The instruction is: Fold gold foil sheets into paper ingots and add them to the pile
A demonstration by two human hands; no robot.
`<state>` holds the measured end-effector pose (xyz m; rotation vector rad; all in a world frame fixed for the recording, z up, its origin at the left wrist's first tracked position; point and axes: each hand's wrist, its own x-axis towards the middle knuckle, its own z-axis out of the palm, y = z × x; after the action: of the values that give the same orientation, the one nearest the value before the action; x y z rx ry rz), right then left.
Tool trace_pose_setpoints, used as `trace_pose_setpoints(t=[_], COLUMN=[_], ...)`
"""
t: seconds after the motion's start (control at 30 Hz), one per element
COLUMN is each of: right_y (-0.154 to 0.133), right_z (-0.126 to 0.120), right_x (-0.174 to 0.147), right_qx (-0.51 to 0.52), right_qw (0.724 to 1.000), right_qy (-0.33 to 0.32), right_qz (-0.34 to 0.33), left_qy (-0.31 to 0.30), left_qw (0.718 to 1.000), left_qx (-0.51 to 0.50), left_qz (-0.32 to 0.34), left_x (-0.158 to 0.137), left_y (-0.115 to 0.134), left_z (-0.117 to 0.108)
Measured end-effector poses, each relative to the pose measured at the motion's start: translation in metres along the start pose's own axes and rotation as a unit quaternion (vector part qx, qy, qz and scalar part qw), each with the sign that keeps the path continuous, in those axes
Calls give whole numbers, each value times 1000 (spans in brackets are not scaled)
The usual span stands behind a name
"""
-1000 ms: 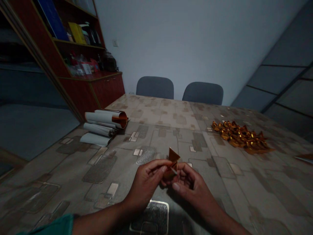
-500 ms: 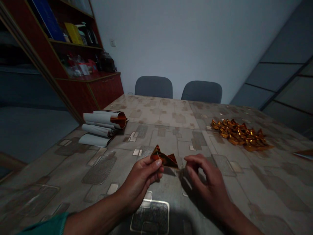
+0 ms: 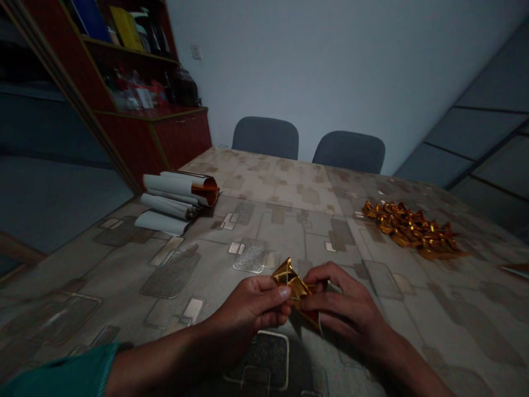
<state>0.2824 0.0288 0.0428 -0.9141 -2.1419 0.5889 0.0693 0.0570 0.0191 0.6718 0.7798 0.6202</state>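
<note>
A folded piece of gold foil paper (image 3: 295,286) is held above the near part of the table, between both hands. My left hand (image 3: 266,306) pinches its left end, thumb on top. On its right part, the fingers of my right hand (image 3: 345,300) are closed, covering some of the folds. One pointed corner of the paper stands up between the hands, and a flap hangs below toward the right fingers. My right fingertips are partly hidden behind the foil.
Rows of folded gold foil pieces (image 3: 413,226) lie at the right of the patterned table (image 3: 285,187). Folded sheets, white outside and gold inside (image 3: 173,201), rest at the left. Two grey chairs (image 3: 266,138) stand at the far edge. Another flat sheet (image 3: 516,269) shows at the right edge.
My right hand has moved left and closed on the right part of the foil paper, which has tilted down on that side. The camera view has shifted slightly.
</note>
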Motion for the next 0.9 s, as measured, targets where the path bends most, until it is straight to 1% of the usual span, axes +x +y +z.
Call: trace_pose_setpoints(t=[0.1, 0.17, 0.3, 0.37, 0.43, 0.5, 0.6, 0.7, 0.83, 0.9], right_y=[-2, -3, -8, -11, -13, -14, -14, -12, -9, -9], right_z=[2, 5, 17, 21, 24, 25, 23, 22, 22, 22], right_x=[2, 3, 5, 6, 8, 9, 9, 7, 4, 4], right_qx=[10, 36, 123, 148, 142, 110, 62, 47, 50, 54], right_qw=[1000, 999, 985, 976, 972, 973, 976, 976, 973, 969], right_qy=[14, 30, 75, 92, 103, 102, 79, 57, 47, 57], right_qz=[11, 26, 97, 133, 156, 175, 193, 206, 218, 234], left_qy=[20, 31, 46, 49, 45, 34, -1, -35, -34, -30], left_qw=[1000, 999, 999, 998, 999, 999, 998, 994, 991, 991], left_qx=[14, 16, 15, 20, 24, 27, 49, 86, 112, 119], left_qz=[11, 19, 24, 23, 19, 21, 40, 51, 57, 61], left_x=[1, 1, 0, 0, 1, 2, 3, 2, 1, 1], left_y=[-4, -5, -4, -3, -4, -7, -11, -12, -11, -11], left_z=[1, 2, 5, 6, 5, 3, -1, -4, -3, -2])
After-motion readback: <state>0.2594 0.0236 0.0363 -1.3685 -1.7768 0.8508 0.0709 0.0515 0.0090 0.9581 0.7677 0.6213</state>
